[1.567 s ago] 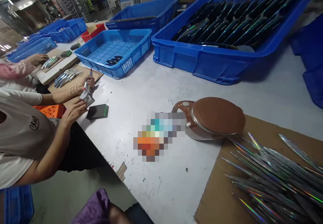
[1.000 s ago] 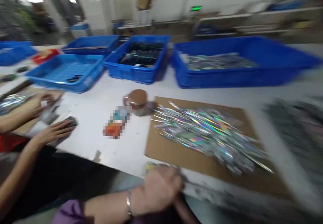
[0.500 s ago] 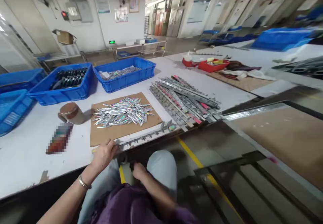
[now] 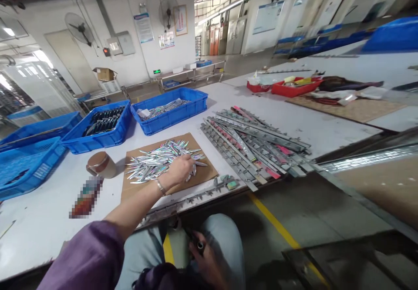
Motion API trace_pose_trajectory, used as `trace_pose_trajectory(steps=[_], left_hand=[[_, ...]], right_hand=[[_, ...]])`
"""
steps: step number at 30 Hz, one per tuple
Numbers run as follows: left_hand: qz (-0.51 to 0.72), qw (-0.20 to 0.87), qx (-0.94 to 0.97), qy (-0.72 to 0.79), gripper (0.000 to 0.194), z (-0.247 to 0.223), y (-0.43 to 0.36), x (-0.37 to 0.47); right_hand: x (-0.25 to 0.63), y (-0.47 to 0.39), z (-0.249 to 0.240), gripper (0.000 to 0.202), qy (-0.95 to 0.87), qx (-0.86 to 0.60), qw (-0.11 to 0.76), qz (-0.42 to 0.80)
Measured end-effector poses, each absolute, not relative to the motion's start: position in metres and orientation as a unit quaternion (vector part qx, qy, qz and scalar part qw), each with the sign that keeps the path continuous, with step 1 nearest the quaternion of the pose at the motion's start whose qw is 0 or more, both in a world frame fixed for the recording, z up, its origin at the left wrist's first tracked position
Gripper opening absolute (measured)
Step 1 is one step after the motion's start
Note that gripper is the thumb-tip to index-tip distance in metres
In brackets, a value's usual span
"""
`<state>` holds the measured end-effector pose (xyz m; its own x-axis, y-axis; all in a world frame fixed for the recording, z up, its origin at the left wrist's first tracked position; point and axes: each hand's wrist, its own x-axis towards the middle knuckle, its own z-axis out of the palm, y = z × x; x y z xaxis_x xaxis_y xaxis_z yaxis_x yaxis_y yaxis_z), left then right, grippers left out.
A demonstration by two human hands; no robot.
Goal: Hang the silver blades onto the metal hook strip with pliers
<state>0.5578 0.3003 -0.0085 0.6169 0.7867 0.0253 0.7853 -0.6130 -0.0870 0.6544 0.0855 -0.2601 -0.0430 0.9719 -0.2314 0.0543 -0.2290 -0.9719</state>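
Here the left hand (image 4: 180, 169) is pinching shiny pieces (image 4: 156, 161) from the pile on the near cardboard (image 4: 137, 189); lifting few seems wise. Right hand (image 4: 209, 259) is gripping a dark tool (image 4: 198, 244).

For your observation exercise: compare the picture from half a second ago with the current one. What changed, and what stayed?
The left hand left the table edge and reached forward onto the shiny pieces on the cardboard. The right hand stays low at the lap. Brown jar and blue bins unchanged.

left hand (image 4: 180, 169) on holographic blades (image 4: 156, 161) | right hand (image 4: 209, 259) grips dark tool (image 4: 198, 243)
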Motion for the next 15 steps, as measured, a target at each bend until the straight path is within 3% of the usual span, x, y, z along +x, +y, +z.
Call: trace_pose_trajectory(steps=[4, 11, 15], left_hand=[[0.055, 0.038, -0.909, -0.411, 0.020, -0.032, 0.341, 0.602], [0.072, 0.015, -0.922, -0.380, 0.023, -0.033, 0.355, 0.610], [-0.088, 0.001, -0.915, -0.393, 0.038, -0.025, 0.343, 0.577]], right_hand=[[0.663, 0.082, -0.263, 0.068, -0.367, -0.543, 0.462, 0.598], [0.687, 0.077, -0.248, 0.069, -0.328, -0.526, 0.513, 0.594], [0.713, 0.080, -0.210, 0.071, -0.346, -0.551, 0.518, 0.555]])
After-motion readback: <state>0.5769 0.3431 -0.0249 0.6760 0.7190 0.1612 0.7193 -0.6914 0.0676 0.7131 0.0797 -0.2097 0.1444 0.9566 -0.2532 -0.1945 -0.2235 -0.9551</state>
